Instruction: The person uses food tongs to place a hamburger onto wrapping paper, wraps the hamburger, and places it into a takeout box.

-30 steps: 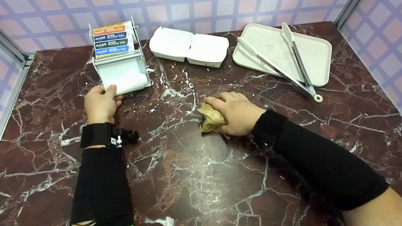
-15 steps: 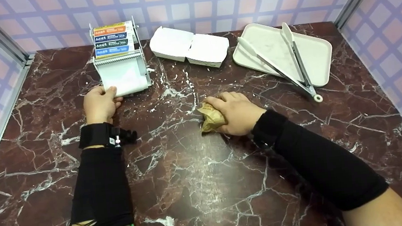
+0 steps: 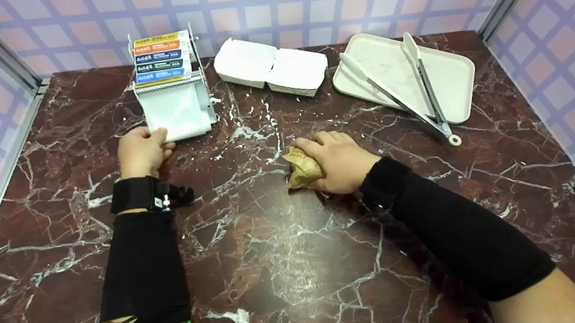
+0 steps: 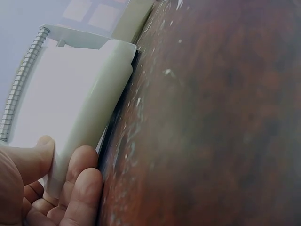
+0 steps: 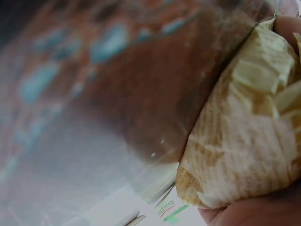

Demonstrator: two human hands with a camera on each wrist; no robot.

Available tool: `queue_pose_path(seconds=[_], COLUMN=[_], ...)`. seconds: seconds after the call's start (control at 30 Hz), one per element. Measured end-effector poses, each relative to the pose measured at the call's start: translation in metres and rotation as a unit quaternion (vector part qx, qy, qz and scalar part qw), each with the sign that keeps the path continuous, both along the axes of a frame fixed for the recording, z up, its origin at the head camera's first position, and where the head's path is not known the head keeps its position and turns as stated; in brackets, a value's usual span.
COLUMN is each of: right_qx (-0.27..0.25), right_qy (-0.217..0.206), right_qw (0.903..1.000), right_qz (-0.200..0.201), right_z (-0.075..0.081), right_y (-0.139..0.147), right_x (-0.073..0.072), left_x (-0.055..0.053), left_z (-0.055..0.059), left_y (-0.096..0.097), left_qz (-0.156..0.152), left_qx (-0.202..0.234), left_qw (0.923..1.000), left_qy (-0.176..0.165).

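Observation:
In the head view, my left hand [image 3: 140, 150] pinches the lower left corner of a white strip of backing paper between thumb and fingers. That strip [image 3: 175, 111] comes out of a sticker dispenser [image 3: 210, 97], on which a roll of coloured labels [image 3: 159, 60] shows orange, navy, dark green and blue bands. The left wrist view has the thumb [image 4: 40, 157] flat on the strip's face. My right hand [image 3: 342, 159] grips a bundle wrapped in printed brown paper [image 3: 304, 169] on the table. Up close, the crumpled wrapper [image 5: 240, 146] hides its contents.
An unfolded white carton [image 3: 270, 68] lies behind, between the dispenser and a pale tray [image 3: 451, 80]. Metal tongs with light tips [image 3: 425, 90] rest across the tray, handle end over its front edge. White crumbs dot the marbled table [image 3: 297, 266]; patterned walls enclose it.
My left hand has drawn the strip slightly toward me and left. On the dispenser the coloured labels have slid down a little, with more yellow showing on top. The right hand stays still.

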State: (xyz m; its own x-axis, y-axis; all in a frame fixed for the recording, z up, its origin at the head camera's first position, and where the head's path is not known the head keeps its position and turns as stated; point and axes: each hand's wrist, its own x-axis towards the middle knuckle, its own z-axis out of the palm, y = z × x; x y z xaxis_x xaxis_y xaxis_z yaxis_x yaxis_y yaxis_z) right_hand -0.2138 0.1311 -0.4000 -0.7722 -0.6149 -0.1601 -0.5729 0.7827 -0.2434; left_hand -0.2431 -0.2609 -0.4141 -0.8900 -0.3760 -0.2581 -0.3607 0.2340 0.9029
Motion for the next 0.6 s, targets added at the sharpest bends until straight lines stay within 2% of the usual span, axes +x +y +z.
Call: queue_pose_path(seconds=[0.23, 0.4, 0.6], right_qx=[0.001, 0.002, 0.003], right_qy=[0.000, -0.001, -0.001], right_qw=[1.0000, 1.0000, 1.0000], right_qz=[0.001, 0.001, 0.003], right_z=[0.0001, 0.0006, 0.0000], right_y=[0.0000, 0.0000, 0.0000], right_x=[-0.0005, -0.0002, -0.0007], left_x=[-0.0001, -0.0008, -0.0033], left_z=[0.0012, 0.0012, 0.0102], left_y=[-0.0024, -0.0015, 0.0010], left_qz=[-0.013, -0.002, 0.003], left_qx=[-0.047, -0.068, -0.098], left_qw=[0.9984, 0.9972, 0.9949], left_qy=[-0.030, -0.029, -0.023])
